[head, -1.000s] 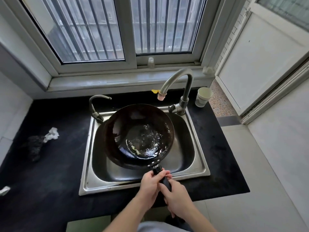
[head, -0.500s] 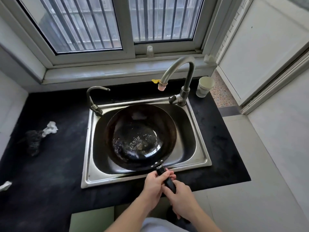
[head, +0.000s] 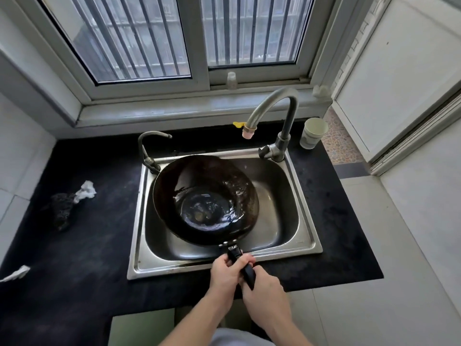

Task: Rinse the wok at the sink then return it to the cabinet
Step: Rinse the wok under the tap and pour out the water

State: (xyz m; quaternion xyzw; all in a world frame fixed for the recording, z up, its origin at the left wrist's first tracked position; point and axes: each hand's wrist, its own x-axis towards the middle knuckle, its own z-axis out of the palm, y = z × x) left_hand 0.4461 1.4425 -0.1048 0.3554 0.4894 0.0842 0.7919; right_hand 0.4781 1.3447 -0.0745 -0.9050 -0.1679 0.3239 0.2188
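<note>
A large dark wok [head: 204, 198] sits tilted inside the steel sink [head: 306, 243], leaning toward the sink's left side, with a little water and some bits pooled in its bottom. Its black handle [head: 243, 264] sticks out over the sink's front rim. My left hand [head: 228, 273] grips the handle near the wok. My right hand [head: 264, 293] holds the handle's end just behind it. The tall curved faucet [head: 279, 121] stands at the sink's back right; no water stream shows from its spout.
A smaller tap [head: 147, 151] stands at the sink's back left. A paper cup [head: 313, 133] sits right of the faucet. On the black counter [head: 74, 258] lie a dark scrubber [head: 61, 208], a crumpled tissue [head: 86, 191] and a scrap [head: 16, 273].
The wok has swung to the sink's left and tipped, so the pooled water has shifted. Both hands stay on the handle.
</note>
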